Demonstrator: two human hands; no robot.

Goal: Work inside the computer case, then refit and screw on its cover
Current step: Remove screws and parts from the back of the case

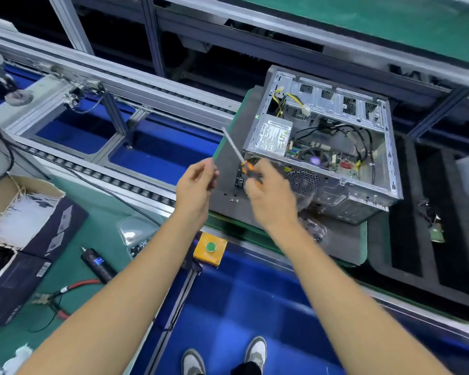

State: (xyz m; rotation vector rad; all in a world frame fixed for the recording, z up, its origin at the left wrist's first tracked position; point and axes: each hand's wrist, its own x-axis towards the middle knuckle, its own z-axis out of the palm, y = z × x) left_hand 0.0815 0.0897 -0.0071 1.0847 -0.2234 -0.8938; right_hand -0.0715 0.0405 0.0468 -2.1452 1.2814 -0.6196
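Case [336,147] open at two o'clock, cover off. My right hand [271,196] grips a screwdriver [234,147]; left hand [197,185] pinches something too blurred to name. Next, I judge: tip into the case.

Open computer case [333,147], cover off, lying on grey pad [228,169] at 1 o'clock. Right hand [271,196] grips orange-handled screwdriver [234,147], shaft pointing toward 11 o'clock. Left hand [195,185], fingertips pinched, just beside it. Yellow button box [210,249] at 6 o'clock.

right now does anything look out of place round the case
Yes: two loose screws lie unsecured on the grey mat beside the open case, near both hands, where a knock could scatter them. A power plug also dangles unconnected inside.
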